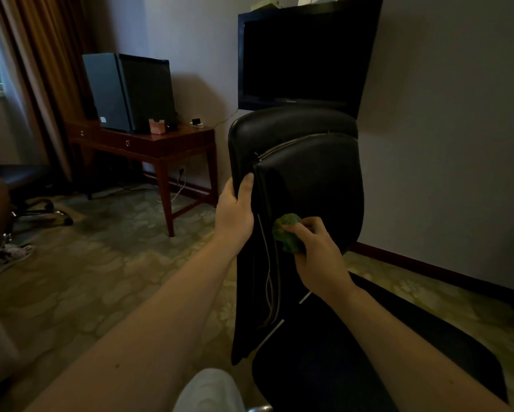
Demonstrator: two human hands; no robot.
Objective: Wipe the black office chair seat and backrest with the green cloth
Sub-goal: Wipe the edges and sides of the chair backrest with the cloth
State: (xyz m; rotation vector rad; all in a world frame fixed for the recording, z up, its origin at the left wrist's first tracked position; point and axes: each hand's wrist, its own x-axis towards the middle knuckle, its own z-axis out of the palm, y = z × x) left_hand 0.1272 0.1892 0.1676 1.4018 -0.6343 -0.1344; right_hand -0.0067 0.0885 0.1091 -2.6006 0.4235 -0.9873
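Green cloth (pixel 287 231) is bunched in my right hand (pixel 315 257), pressing against the black backrest (pixel 315 179). My left hand (pixel 235 208) is gripping the backrest's left edge.

Two hands (pixel 235 209) (pixel 318 254), one cloth (pixel 287 230), perhaps two chairs (pixel 309 173) (pixel 21 176)

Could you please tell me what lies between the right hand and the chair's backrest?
In the head view, the bunched green cloth lies there: the right hand grips it against the black backrest.

Wall-mounted television (pixel 306 55), wooden desk (pixel 148 141) bearing mini fridge (pixel 131 90) (dark), brown curtain (pixel 41 69)
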